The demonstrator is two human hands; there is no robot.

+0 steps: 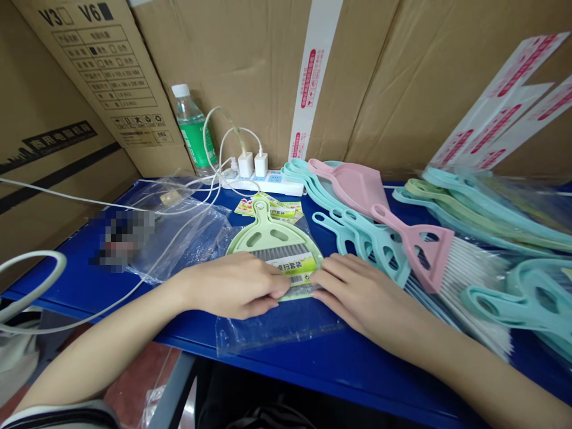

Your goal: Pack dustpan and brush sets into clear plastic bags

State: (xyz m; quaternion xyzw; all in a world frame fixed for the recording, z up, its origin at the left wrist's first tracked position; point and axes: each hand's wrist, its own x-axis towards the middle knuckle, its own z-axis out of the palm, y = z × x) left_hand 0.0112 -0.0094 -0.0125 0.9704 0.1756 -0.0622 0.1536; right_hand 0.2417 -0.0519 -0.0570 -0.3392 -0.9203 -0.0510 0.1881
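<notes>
In front of me a light green dustpan [263, 229] lies flat with a grey-bristled brush in it and a green-and-yellow label card [300, 266] on the bristles. A clear plastic bag [268, 330] is around or under the set; its slack end spreads toward the table's front edge. My left hand [236, 283] is closed, its curled fingers at the set's left and lower part, by the card. Bent fingers of my right hand [357, 292] grip the pan's right edge beside the card. Both sets of fingertips are partly hidden.
Blue and pink dustpans [353, 182] are stacked behind, with pink and blue brushes [424, 250] at right. Bagged dustpans [491, 202] lie farther right. Label cards [281, 208], a power strip [277, 182] with cables, a bottle [194, 131] and cardboard boxes [250, 71] stand behind.
</notes>
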